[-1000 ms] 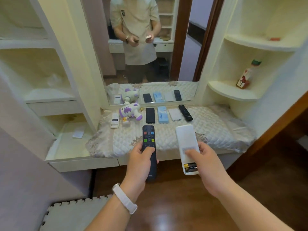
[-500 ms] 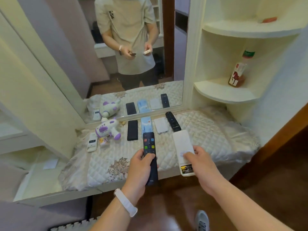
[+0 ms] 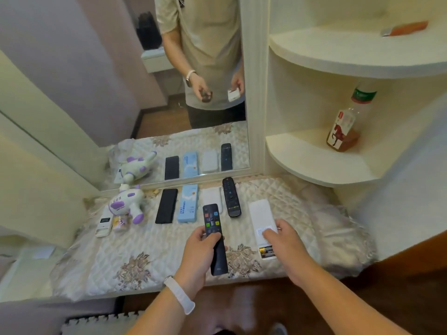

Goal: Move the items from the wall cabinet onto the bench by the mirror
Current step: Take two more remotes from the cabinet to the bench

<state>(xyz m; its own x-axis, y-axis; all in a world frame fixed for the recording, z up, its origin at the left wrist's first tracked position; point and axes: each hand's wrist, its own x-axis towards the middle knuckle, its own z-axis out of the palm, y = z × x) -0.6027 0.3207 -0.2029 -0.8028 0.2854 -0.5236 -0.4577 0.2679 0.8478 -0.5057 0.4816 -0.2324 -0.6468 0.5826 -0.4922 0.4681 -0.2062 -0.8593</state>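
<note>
Head view: left hand grips a black TV remote above the quilted bench; right hand clasps a white remote, its batteries exposed, low over the bench beside another black remote lying there.

View: one head-worn wide-angle camera (no second view to overlap)
Facing: forward and down at the tabletop and mirror
Nearness: close, hands near, shelves far right
</note>
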